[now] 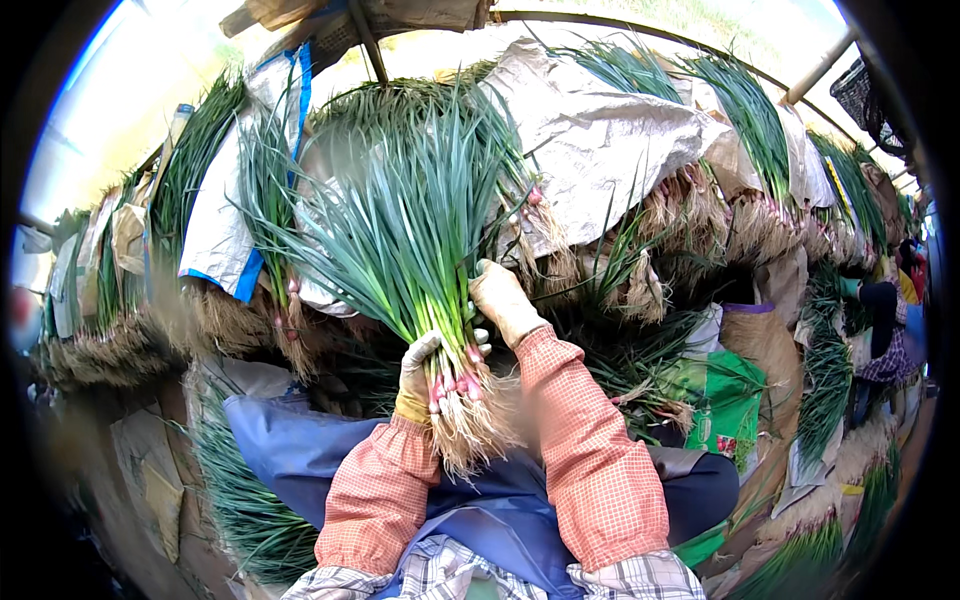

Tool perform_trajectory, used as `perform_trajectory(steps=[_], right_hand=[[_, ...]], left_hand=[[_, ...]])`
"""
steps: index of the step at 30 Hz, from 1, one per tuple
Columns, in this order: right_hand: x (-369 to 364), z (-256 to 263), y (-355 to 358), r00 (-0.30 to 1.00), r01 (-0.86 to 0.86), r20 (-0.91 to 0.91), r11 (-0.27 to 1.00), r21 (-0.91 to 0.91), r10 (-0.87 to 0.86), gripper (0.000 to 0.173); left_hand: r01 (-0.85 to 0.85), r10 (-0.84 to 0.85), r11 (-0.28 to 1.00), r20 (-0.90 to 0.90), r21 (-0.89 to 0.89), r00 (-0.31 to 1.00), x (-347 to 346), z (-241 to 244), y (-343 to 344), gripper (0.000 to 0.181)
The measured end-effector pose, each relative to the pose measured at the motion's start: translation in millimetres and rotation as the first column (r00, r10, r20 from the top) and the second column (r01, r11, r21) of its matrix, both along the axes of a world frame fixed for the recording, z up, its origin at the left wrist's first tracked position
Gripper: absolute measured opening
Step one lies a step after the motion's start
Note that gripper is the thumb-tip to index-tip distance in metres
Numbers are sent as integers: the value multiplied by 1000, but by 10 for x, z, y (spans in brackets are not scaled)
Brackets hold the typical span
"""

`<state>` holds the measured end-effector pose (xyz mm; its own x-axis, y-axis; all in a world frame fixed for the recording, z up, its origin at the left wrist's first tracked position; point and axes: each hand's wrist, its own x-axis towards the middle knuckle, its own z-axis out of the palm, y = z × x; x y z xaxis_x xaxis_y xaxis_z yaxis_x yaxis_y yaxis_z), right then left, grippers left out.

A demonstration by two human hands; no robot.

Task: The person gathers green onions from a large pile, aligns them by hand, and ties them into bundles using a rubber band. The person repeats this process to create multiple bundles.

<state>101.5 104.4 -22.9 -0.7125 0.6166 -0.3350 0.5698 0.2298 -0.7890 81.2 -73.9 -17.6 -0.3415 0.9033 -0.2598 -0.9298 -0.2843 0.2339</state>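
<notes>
Upright before me is a thick bunch of young garlic (409,262), with flat green leaves, pinkish bulbs and pale hanging roots. My left hand (416,375), in a pale, yellow-cuffed glove, grips the bunch low on its stems from the left, just above the bulbs. My right hand (504,296), also gloved, rests against the right side of the stems. Its thumb points up along the leaves; its other fingers are partly hidden, so its grip cannot be made out. The roots hang above the blue apron (292,450) over my lap.
More garlic bunches (750,135) lie along a raised rack ahead, roots towards me, partly under a white woven sack (592,142). A green bag (724,397) is at my right. Loose garlic (247,487) lies low at my left. Another person's sleeve (881,307) shows at far right.
</notes>
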Motion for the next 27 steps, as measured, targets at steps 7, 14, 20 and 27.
perform_trajectory(steps=[7,14,20,27], right_hand=[[333,191,-601,537,3,-255,303,-953,-804,30],[451,337,313,144,-234,-323,285,-930,-935,35],[378,71,56,679,-36,-570,754,-655,-463,19],[270,-200,-270,848,-170,-440,635,-754,-295,29]], left_hand=[[-94,94,996,-12,-7,996,63,-151,-40,48],[-209,195,961,94,181,976,169,181,7,47],[-281,244,926,168,251,955,129,150,-32,47],[-218,157,924,210,315,965,25,-7,-159,50]])
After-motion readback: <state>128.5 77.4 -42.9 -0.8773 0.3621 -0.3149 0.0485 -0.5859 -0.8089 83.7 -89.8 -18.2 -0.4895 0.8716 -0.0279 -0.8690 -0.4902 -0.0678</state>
